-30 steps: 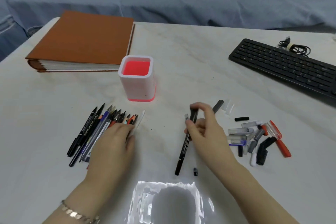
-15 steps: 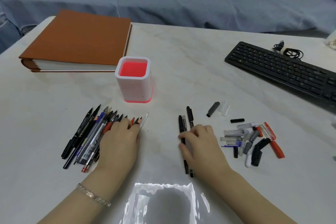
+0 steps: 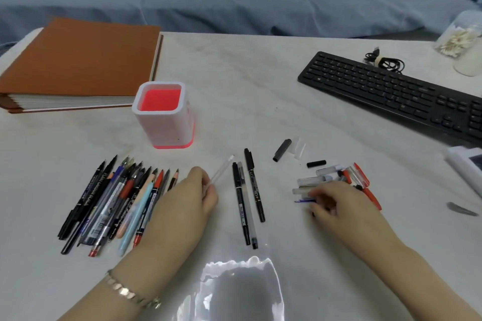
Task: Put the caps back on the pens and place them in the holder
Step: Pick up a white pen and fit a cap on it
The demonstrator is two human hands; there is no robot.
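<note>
- Head view, change noted: my left hand has left the row of uncapped pens. It now pinches the lower end of the clear pen, thumb and fingers clamped on it, with the tip angled toward the middle of the table.
- Head view, change noted: my right hand has come off the three black pens, which lie side by side between my hands, and has gone to the pile of caps. The fingers curl down onto the caps but are blurred, so I cannot tell whether they hold one.
- Finding: a pen is in hand and a cap is being sought — in my judgement the capping is only starting. The holder stands upright behind the row, with no pen in it.
- Surroundings: a brown binder at far left, a keyboard at far right, and a grey cap lying apart from the pile.
- Obstruction: nothing lies between the pen and the holder. The jumbled caps are the likely delay — the matching one has to be found.
</note>
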